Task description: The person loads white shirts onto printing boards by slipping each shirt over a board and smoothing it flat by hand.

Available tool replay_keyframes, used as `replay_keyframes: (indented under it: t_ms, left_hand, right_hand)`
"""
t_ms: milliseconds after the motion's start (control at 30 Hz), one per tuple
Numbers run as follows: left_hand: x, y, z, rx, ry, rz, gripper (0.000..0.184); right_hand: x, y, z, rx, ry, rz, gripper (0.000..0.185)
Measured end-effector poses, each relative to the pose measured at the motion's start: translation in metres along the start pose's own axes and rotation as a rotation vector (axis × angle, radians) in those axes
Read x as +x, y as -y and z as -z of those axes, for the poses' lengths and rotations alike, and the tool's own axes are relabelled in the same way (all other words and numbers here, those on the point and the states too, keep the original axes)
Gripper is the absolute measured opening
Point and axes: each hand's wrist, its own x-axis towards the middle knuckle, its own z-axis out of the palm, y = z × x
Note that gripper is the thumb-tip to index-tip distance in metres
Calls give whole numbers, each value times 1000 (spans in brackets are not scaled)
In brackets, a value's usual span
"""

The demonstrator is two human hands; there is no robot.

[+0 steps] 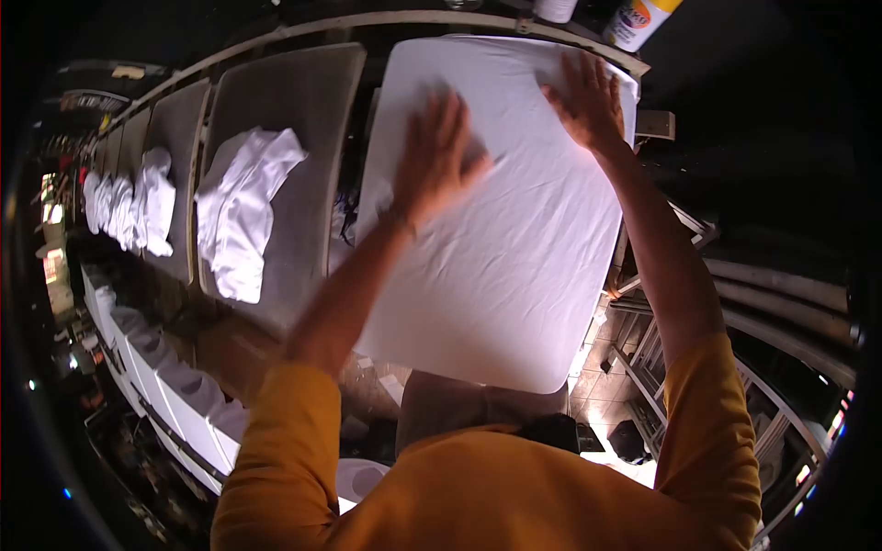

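Observation:
White fabric [496, 248] is stretched over a board with rounded corners in front of me, with fine wrinkles across its middle. My left hand [439, 156] is over its upper left part, fingers apart and slightly blurred, holding nothing. Near the upper right corner my right hand [588, 99] lies on the fabric with its fingers spread. Whether the left palm touches the cloth cannot be told.
Dark boards stand in a row on the left, the nearest one [303, 174] bearing a crumpled white cloth [248, 207]. A spray can [640, 20] and a white container [555, 9] are beyond the far edge. Metal frames [781, 404] stand at right.

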Motion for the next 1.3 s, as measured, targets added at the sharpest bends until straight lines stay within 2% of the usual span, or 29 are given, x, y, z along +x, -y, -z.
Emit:
replay_keyframes:
  t_ms: [67,167,267,300,367,467,533,567,600,633,667,700,767,833,900,967,1067,1133,1233,1300]
  left_hand:
    - [-93,-66,31,-30,198,-11,75]
    - [-243,-118,54,-376,416,-200,71]
    - [-213,-54,62,-302,440,-218,69]
    - [-201,-20,54,-180,119,-209,71]
    - [-152,31,47,-163,-8,-151,76]
    - [-145,26,26,-126,-112,-99,80]
    - [-183,-26,27,-127,-27,-225,77]
    - [-208,-54,34,-255,72,-331,77]
    - [-233,-89,53,-175,226,-490,76]
    - [-275,-109,12,-408,133,-790,74]
    - [-293,-122,28,-499,215,-924,72]
    - [-293,-120,27,-526,174,-840,72]
    - [-279,-80,16,-579,106,-663,70]
    - [-243,-17,30,-196,98,-491,67]
    - [-255,26,59,-122,50,-536,64]
    - [-286,26,64,-81,57,-470,66]
    - [-346,17,76,-131,79,-391,70]
    - [-390,12,93,-205,158,-345,70]
    - [-459,21,113,-256,254,-294,66]
    - [-534,53,87,-495,819,114,61]
  right_hand:
    - [-21,19,8,38,-11,17,79]
    - [-82,75,28,50,32,59,79]
    - [-150,151,65,67,179,79,73]
    - [-168,169,73,94,195,82,70]
    - [-204,198,86,99,209,62,65]
    - [-264,216,110,44,234,-42,61]
    - [-310,214,128,21,209,-172,61]
    - [-331,205,134,20,177,-250,61]
    - [-365,188,126,-32,113,-348,61]
    - [-389,172,129,45,92,-414,62]
    - [-406,166,140,-16,204,-503,59]
    - [-419,161,151,-73,313,-589,57]
    - [-434,158,174,-156,339,-547,52]
    - [-434,169,185,-18,238,-590,52]
    - [-429,176,172,69,143,-617,57]
    - [-411,193,160,104,364,-708,71]
    - [-389,227,139,87,475,-794,82]
    - [-378,246,147,37,530,-845,87]
    - [-379,241,150,2,402,-714,88]
    - [-379,227,154,-32,373,-624,87]
